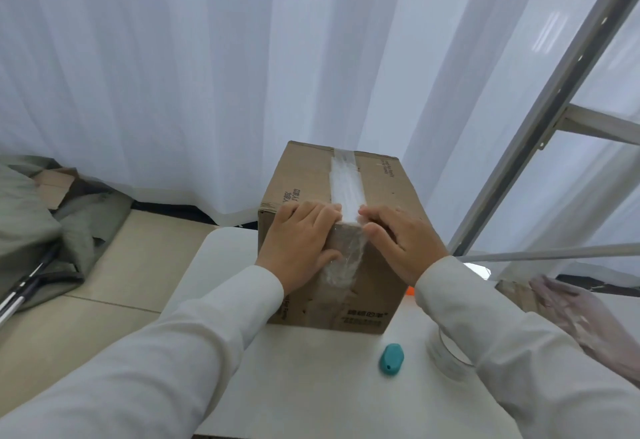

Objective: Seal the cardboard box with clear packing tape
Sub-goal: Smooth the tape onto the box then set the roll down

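- so, starting at the left, the left hand (300, 242) lies flat over the near top edge of the cardboard box (332, 230), fingers straight and together, thumb pressed against the front face beside the tape.
- if this hand presses unevenly, the crinkled tape could trap air or crease for good, and a creased strip will likely lift from the board.
- between the two hands runs the clear packing tape (346, 189), a glossy whitish band along the top seam, folding over the edge and down the front face, where it looks wrinkled and cloudy.
- the box sits on the white table (311, 386), matte brown, squared corners, with small printed marks; it stands directly under both palms.
- the right hand (398, 241) rests open just right of the tape, fingers spread a little, thumb touching the strip's edge.
- a push from this side could skew the loose tail, or slide the box, since the tabletop looks smooth.
- nearer the body than the right hand lies a small teal oval tool (391, 359), smooth plastic by the look.
- beside it, under the right sleeve, a clear tape roll (446, 355) shows; an elbow could knock it off.
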